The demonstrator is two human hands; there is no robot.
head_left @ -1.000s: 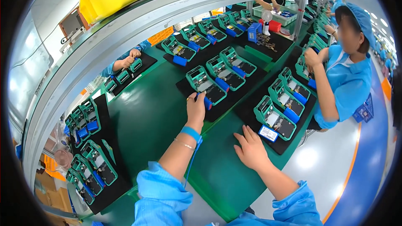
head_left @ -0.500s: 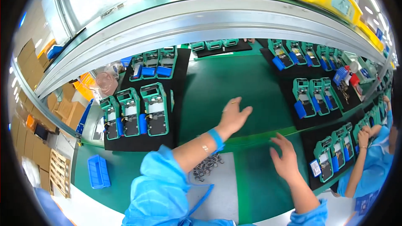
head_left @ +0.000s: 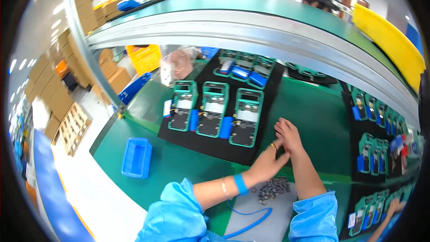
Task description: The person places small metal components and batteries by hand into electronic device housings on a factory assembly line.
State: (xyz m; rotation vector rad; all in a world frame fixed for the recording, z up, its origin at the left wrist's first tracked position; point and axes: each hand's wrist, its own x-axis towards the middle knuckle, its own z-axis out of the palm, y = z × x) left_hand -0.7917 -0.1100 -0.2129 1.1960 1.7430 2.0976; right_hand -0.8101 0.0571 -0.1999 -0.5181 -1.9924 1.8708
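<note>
My left hand [head_left: 266,165], with a blue wrist strap [head_left: 240,184] and a ring, reaches across to my right hand [head_left: 290,136]. Its thumb and index finger are apart, and its fingertips meet the right palm. My right hand has its fingers bent together; whether something small lies in them is hidden. Left of both hands, green-framed device housings [head_left: 247,117] with dark boards and blue blocks at their sides stand in rows on a black mat [head_left: 210,148]. Below the hands, a heap of small metal parts [head_left: 274,189] lies on a grey sheet [head_left: 264,215].
A blue bin [head_left: 137,157] stands at the bench's left. A blue cord [head_left: 255,224] lies on the grey sheet. The metal shelf beam [head_left: 251,29] crosses above the bench, with a yellow bin [head_left: 385,40] on it. More housings [head_left: 372,154] and another person's hand [head_left: 394,207] are at right.
The view has swung to the left. My hands, apart before, have come together, with the left hand's fingers at the right palm.
</note>
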